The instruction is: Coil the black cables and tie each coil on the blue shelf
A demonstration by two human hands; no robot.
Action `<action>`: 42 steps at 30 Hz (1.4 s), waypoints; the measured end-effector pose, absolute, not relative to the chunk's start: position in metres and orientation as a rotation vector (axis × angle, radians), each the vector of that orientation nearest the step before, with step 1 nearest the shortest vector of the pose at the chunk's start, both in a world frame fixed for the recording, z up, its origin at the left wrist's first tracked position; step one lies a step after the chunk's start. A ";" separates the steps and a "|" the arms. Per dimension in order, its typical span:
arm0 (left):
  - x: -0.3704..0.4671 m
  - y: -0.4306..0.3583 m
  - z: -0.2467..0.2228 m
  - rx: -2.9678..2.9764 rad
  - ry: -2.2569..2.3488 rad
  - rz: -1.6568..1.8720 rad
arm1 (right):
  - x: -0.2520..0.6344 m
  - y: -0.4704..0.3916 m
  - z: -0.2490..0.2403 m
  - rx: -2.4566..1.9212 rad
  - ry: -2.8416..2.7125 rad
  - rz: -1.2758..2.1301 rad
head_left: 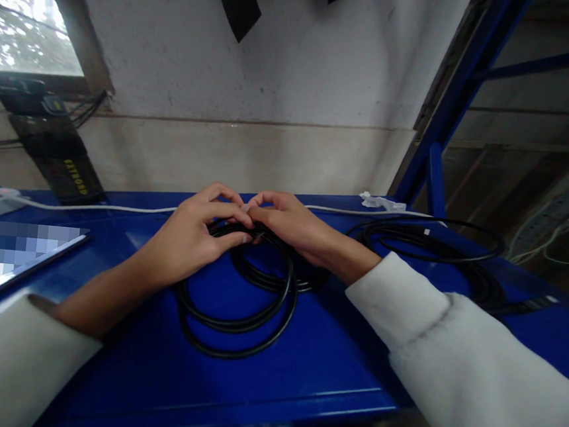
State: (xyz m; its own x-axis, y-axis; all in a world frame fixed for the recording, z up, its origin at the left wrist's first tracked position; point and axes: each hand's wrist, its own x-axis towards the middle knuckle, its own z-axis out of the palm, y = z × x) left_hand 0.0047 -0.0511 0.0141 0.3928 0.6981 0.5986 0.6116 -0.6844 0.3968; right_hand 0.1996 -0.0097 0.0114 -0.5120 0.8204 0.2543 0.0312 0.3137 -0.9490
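Your left hand (195,235) pinches the far edge of the black cable coil (234,330), mid-table; your right hand (288,222) has bent fingertips meeting there, but you can't tell what they grip. Watch the outer loop: it hangs nearer than the rest, so a slack left pinch could let strands spread. More black loops (308,285) lie just right, partly under your right hand; tugging could tangle them. The white cord (100,209) runs just beyond your hands, could snag. Right sleeve (406,304) might drag the right-hand coil (482,284).
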 end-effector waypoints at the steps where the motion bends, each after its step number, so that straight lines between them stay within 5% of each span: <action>1: 0.004 -0.050 0.014 2.552 1.185 1.167 | 0.200 -0.010 0.012 -0.764 -1.804 1.272; 42: 0.004 -0.052 0.017 2.354 1.372 1.101 | 0.198 -0.008 0.012 -0.776 -1.797 1.286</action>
